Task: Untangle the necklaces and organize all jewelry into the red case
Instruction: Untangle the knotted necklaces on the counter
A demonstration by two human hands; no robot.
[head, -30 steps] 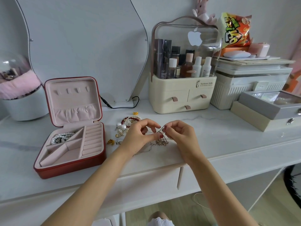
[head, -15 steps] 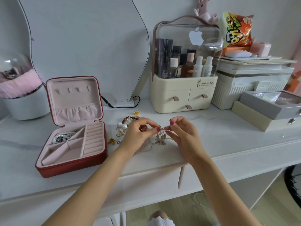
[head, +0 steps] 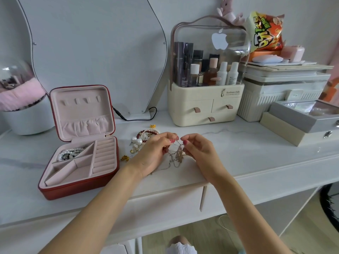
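Silver-toned chains: tangled necklaces (head: 177,155) hang in a knot between the two hands, lower loops trailing onto the white tabletop (head: 238,158) just below the grip.
Left hand (head: 153,153): thumb and forefinger pinch a strand at the top of the knot; other fingers curled.
Right hand (head: 199,151): fingertips pinch the same knot from the other side, nearly touching the left fingertips.
Red case (head: 78,187): open, lid upright, left of the grip and well apart from it; pearl strand (head: 68,153) lies in its rear-left compartment; other compartments show bare pink lining.
Loose jewelry: red bead bracelet (head: 147,132), pearl earrings (head: 136,141) and gold pieces (head: 125,158) lie just behind and left of the left hand, between grip and case.
Front edge: table edge runs close below the wrists.
Open room: bare tabletop right of the grip, as far as the grey box (head: 304,116).
Behind the grip: cream cosmetics organizer (head: 205,105), mirror (head: 95,52) with black cable (head: 139,119).
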